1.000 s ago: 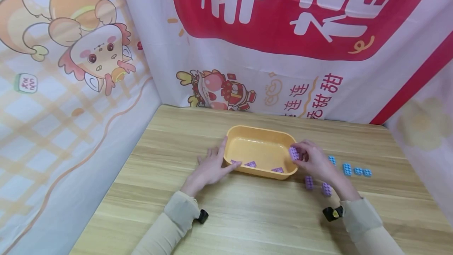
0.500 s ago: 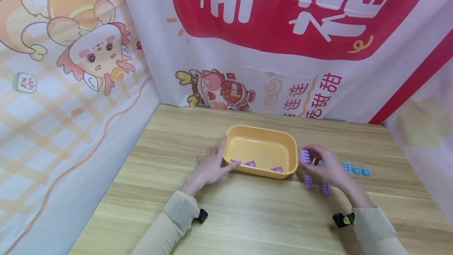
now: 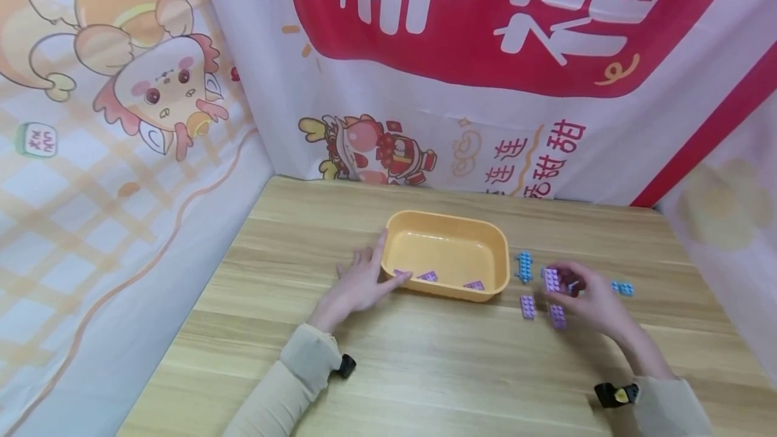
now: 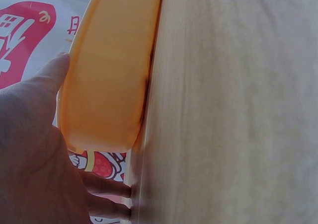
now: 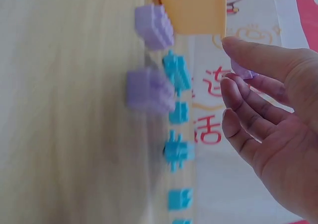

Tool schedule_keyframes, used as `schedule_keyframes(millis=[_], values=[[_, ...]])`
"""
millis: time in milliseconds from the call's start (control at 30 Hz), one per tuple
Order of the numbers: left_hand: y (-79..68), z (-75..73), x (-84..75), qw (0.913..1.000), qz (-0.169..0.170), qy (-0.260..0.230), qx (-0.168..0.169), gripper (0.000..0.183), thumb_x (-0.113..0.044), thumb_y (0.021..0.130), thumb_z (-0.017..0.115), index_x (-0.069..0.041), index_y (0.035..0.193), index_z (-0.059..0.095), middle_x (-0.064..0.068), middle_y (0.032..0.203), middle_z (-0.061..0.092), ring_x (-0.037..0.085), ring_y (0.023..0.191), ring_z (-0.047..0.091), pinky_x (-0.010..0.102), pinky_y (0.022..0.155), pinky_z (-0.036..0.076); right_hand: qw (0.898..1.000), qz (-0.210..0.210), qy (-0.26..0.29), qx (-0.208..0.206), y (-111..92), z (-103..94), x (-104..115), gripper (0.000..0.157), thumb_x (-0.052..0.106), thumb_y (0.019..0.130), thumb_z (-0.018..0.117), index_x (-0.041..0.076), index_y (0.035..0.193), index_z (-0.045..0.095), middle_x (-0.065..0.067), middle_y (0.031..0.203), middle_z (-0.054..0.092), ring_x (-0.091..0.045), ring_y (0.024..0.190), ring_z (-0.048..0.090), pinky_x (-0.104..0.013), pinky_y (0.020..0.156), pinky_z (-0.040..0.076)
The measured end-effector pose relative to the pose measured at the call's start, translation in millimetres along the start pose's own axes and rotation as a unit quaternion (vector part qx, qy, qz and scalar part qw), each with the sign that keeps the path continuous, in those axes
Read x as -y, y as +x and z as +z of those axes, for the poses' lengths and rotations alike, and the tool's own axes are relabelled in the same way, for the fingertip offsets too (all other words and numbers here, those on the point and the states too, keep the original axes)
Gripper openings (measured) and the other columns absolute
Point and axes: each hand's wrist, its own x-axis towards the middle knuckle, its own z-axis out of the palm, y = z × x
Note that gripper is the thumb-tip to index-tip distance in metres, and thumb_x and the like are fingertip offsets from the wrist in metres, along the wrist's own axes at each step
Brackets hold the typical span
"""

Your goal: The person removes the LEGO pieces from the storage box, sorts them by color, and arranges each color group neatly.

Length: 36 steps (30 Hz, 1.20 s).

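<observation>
My left hand rests at the left end of a yellow-orange tray, fingers spread along its outside and thumb over the front rim. In the left wrist view, two fingertips touch the table below the tray wall. To the right of the tray, my right hand pinches a purple building brick above the table; the fingers mostly hide this brick in the right wrist view. Two more purple bricks lie below that hand, one nearer the tray and one farther right.
Several purple bricks lie inside the tray along its front wall. Blue bricks stand in a row right of the tray, from one by its end to others farther right; some have side pegs. Printed cloth hangs behind the table.
My right hand has moved right, carrying the purple brick from the tray's right end to over the blue bricks. The left hand has stayed at the tray.
</observation>
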Motion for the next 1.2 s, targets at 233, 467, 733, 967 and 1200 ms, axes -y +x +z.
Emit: schedule_keyframes(millis=[233, 467, 733, 967, 1200], values=[[0.2, -1.4, -1.1, 1.0, 0.002, -0.001, 0.002, 0.112, -0.09, 0.097, 0.046, -0.043, 0.172, -0.022, 0.028, 0.182, 0.016, 0.057, 0.168, 0.011, 0.086, 0.129, 0.001, 1.0, 0.014, 0.002, -0.006, -21.2, -2.8, -23.7, 0.049, 0.007, 0.091, 0.089, -0.001, 0.136, 0.069, -0.016, 0.116, 0.074, 0.007, 0.093, 0.06, -0.018, 0.076, 0.059], [2.0, -1.4, -0.8, 1.0, 0.003, 0.002, 0.002, 0.112, -0.091, 0.097, 0.045, -0.043, 0.171, -0.023, 0.029, 0.181, 0.016, 0.056, 0.168, 0.011, 0.086, 0.129, 0.001, 1.0, 0.018, 0.004, -0.017, -40.2, -2.7, -46.1, 0.05, 0.003, 0.086, 0.092, -0.003, 0.131, 0.072, -0.023, 0.123, 0.073, 0.02, 0.102, 0.054, -0.01, 0.085, 0.056], [2.7, -0.5, -0.5, 1.0, 0.002, -0.001, 0.001, 0.111, -0.09, 0.097, 0.046, -0.041, 0.173, -0.019, 0.029, 0.181, 0.016, 0.057, 0.168, 0.011, 0.085, 0.129, 0.0, 0.999, 0.005, -0.027, -0.046, -56.2, 2.9, -57.9, 0.048, 0.007, 0.079, 0.097, 0.002, 0.122, 0.077, -0.024, 0.127, 0.07, 0.027, 0.115, 0.037, 0.007, 0.095, 0.033], [2.1, -0.6, -1.1, 1.0, 0.003, 0.002, -0.002, 0.112, -0.089, 0.098, 0.047, -0.038, 0.175, -0.016, 0.031, 0.181, 0.018, 0.058, 0.168, 0.013, 0.086, 0.129, 0.002, 0.998, 0.008, -0.045, -0.037, -61.4, 3.8, -61.0, 0.051, 0.007, 0.079, 0.096, -0.004, 0.124, 0.075, -0.03, 0.135, 0.064, -0.032, 0.128, 0.058, 0.009, 0.103, 0.015], [2.8, -1.5, -1.6, 1.0, 0.003, -0.001, 0.0, 0.113, -0.089, 0.097, 0.048, -0.035, 0.177, -0.012, 0.031, 0.18, 0.019, 0.058, 0.168, 0.013, 0.087, 0.129, 0.003, 0.998, -0.02, -0.029, -0.052, -65.0, 8.8, -67.0, 0.049, -0.001, 0.076, 0.094, -0.007, 0.121, 0.074, -0.033, 0.137, 0.06, -0.052, 0.127, 0.051, 0.007, 0.108, 0.009]])
